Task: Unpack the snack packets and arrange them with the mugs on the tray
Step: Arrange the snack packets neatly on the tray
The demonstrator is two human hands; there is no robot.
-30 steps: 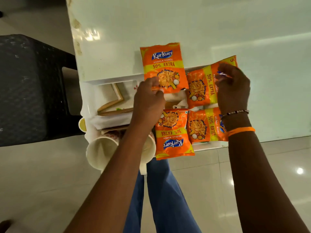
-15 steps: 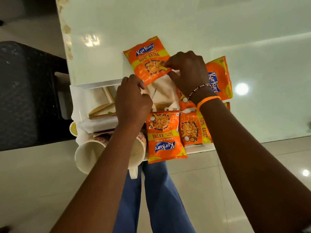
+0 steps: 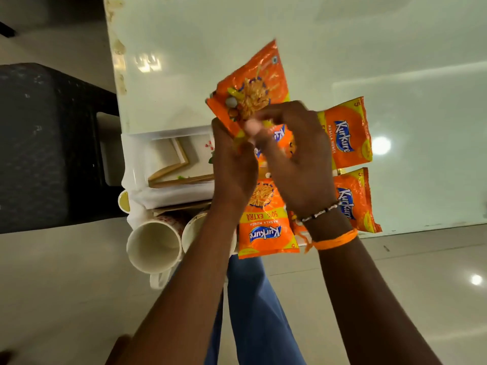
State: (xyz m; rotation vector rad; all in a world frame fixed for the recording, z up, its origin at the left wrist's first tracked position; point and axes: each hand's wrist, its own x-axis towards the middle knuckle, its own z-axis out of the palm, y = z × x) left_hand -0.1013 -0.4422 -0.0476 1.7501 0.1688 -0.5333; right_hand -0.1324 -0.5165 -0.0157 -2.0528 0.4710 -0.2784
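Held packet (image 3: 250, 85): orange Kurkure, lifted above the tray's far edge, long axis tilted, far end leaning right, picture side up, motion-blurred. Both hands pinch its near end: left hand (image 3: 232, 164) on the near-left corner, right hand (image 3: 297, 154) on the near-right, fingers closed on the foil, the two hands touching each other.

Packet count: five visible.
- one in the hands
- one partly hidden under the hands (image 3: 282, 138), only a strip of logo showing, orientation can't tell
- near packet (image 3: 266, 225) flat at the tray's near edge, long axis running away from the person, logo end toward the person, hanging over the edge
- far right packet (image 3: 347, 133), flat, long axis left-right, logo reading sideways
- near right packet (image 3: 354, 201), just beside the far right one, same sideways layout

Mugs: two, white, lying on their sides at the near-left corner of the tray, mouths toward the person. Left mug (image 3: 152, 246) fully visible, handle down; second mug (image 3: 195, 227) mostly behind the left forearm, touching the first.

White tray (image 3: 134, 151) sits on the pale glossy surface (image 3: 342, 48), with white cloth and a wood-framed piece inside.
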